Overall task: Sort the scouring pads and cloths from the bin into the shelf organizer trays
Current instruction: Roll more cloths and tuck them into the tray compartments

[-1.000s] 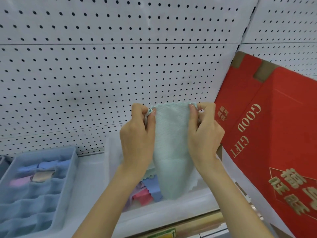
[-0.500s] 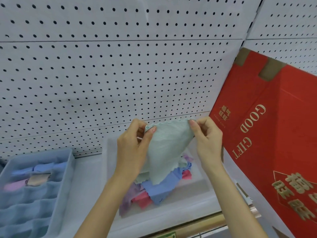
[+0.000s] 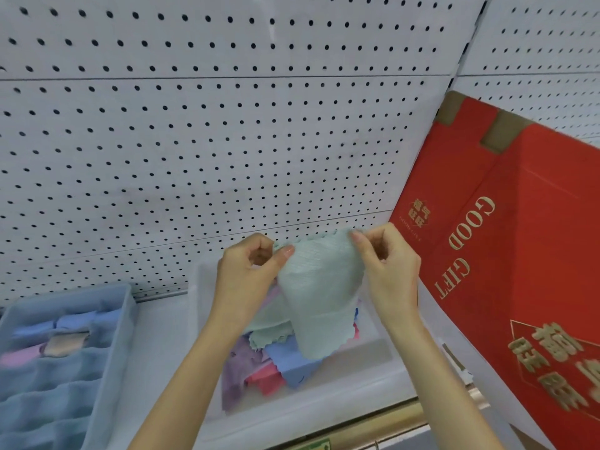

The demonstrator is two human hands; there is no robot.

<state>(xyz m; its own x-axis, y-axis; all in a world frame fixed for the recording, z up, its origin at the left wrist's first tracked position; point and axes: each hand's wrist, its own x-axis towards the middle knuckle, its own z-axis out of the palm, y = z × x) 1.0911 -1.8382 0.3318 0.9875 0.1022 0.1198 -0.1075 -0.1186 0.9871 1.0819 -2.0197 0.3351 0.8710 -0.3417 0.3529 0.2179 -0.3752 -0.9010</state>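
You are pinching the top edge of a pale green cloth [image 3: 321,293] with both hands. Your left hand [image 3: 246,277] is nipping one upper corner between thumb and forefinger, and your right hand [image 3: 389,271] is doing the same at the other, with the remaining fingers curling loosely behind. Holding it by these two corners is letting the cloth hang open under its own weight, probably so you can square it up and fold it to fit a narrow slot. Its scalloped lower edge is hanging at the heap below; I cannot tell whether it is touching.

You are holding it directly over the clear bin [image 3: 201,287], where the unsorted pieces are lying in a loose heap: a blue cloth [image 3: 292,362], a pink cloth [image 3: 263,381], a purple cloth [image 3: 237,362] and more green. I am not making out any scouring pad among them.

The blue tray [image 3: 126,319] is sitting on the shelf [image 3: 156,345] to the left of the bin, near it, with a bare strip of shelf between. Its far compartments are holding folded pieces in blue, beige and pink, while the nearer ones are looking empty, so most of the sorting seems to be ahead of you.

A red box [image 3: 519,254] is leaning against the pegboard [image 3: 227,157] on your right, crowding that arm, so carrying the cloth leftward looks like the free path.
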